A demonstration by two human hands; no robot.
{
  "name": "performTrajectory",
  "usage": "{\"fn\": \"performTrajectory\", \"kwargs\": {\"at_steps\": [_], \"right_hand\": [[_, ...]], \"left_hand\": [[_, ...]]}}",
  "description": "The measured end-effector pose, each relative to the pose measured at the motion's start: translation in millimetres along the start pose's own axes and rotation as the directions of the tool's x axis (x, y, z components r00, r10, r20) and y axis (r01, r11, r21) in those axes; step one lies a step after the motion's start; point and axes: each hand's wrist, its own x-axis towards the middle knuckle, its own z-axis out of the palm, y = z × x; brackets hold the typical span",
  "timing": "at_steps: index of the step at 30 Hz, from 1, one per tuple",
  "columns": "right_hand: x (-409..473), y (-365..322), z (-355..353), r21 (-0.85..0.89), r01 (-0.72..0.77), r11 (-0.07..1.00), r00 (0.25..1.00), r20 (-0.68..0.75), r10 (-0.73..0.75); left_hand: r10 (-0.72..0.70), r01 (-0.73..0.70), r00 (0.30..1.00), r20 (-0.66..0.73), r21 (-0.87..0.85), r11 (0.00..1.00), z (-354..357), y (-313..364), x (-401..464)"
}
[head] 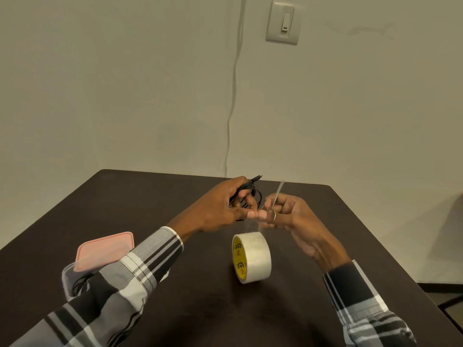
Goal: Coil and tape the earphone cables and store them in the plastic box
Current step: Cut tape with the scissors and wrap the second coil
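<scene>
My left hand (223, 209) holds a coiled black earphone cable (250, 190) above the table, its plug pointing up and right. Its thumb and forefinger also pinch the end of a clear tape strip drawn up from the tape roll (251, 257), which stands on its edge just below my hands. My right hand (293, 216) grips small metal scissors (276, 196), blades pointing up, right beside the left thumb. The clear plastic box (69, 279) sits at the left, partly hidden by my left sleeve, with dark cable visible inside and a pink lid (100, 249) resting askew on it.
The dark brown table (150, 196) ends at a pale wall. A white cord (233, 96) hangs down the wall behind the table, and a light switch (283, 22) is mounted above. The table's right edge drops to the floor.
</scene>
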Motion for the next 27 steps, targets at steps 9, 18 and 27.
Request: {"fn": "performTrajectory", "kwargs": {"at_steps": [9, 18, 27], "right_hand": [[-5, -2, 5, 0.008, 0.09, 0.996, 0.988, -0.129, -0.088], [-11, 6, 10, 0.072, 0.171, 0.983, 0.946, -0.291, -0.143], [-18, 2, 7, -0.14, 0.11, 0.984, 0.933, -0.327, -0.151]], "left_hand": [[-0.046, 0.046, 0.998, -0.032, 0.021, 0.999, -5, 0, -2], [-0.016, 0.035, 0.994, -0.111, 0.171, 0.985, -2, 4, 0], [0.034, 0.015, 0.981, -0.193, 0.246, 0.969, 4, 2, 3]]}}
